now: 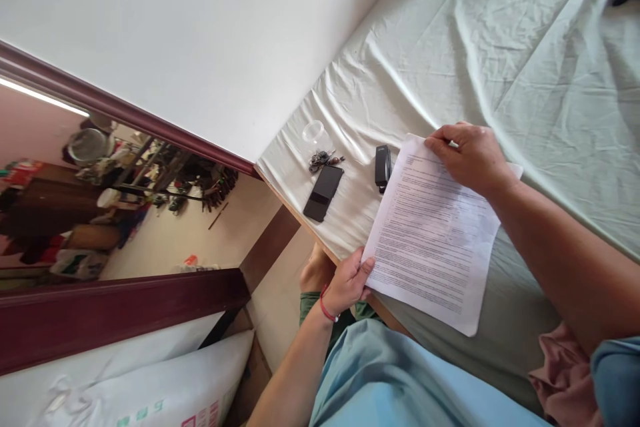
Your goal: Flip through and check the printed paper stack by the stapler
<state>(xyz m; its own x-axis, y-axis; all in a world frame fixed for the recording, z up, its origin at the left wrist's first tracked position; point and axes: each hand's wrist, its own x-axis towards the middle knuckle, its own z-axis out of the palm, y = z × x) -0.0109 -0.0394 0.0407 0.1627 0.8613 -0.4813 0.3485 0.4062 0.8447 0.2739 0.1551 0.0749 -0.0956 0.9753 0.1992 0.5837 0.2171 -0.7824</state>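
Printed papers [425, 240] fill the middle of my feed, held aslant over the near edge of the pale green cloth [425, 67]. I have the left hand [353, 277] gripping their lower left edge, thumb on top and fingers tucked beneath; the right hand [467, 153] pinches the top edge between thumb and forefinger, its forearm reaching in from the right. What worries me is alignment: a pale corner shows beyond the right wrist (a second sheet, I suspect, though I can't count the layers from here), and if either pinch slackened, the pages could slip out of line. No fingers show at the bottom edge, so it could sag or crease if the hands tipped it. A black stapler [383, 167] lies just beside the papers' left side, where a leftward shift might nudge it towards the keys [323, 160]. I'd also watch the phone [324, 193]: its lower end sits near the cloth's edge, and a careless left elbow could send it to the floor
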